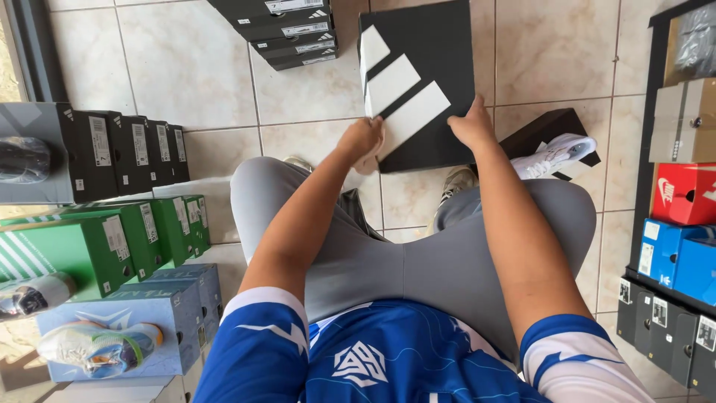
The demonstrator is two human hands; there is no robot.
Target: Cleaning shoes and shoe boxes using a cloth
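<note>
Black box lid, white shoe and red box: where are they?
Black box lid (pixel 436 52), head view, on its plain black top.
White shoe (pixel 556 154), head view, on its upper.
Red box (pixel 682 194), head view, on its front face.

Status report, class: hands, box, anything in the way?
Left hand and right hand grip black box lid. Open box with white shoe beside it on floor.
</note>
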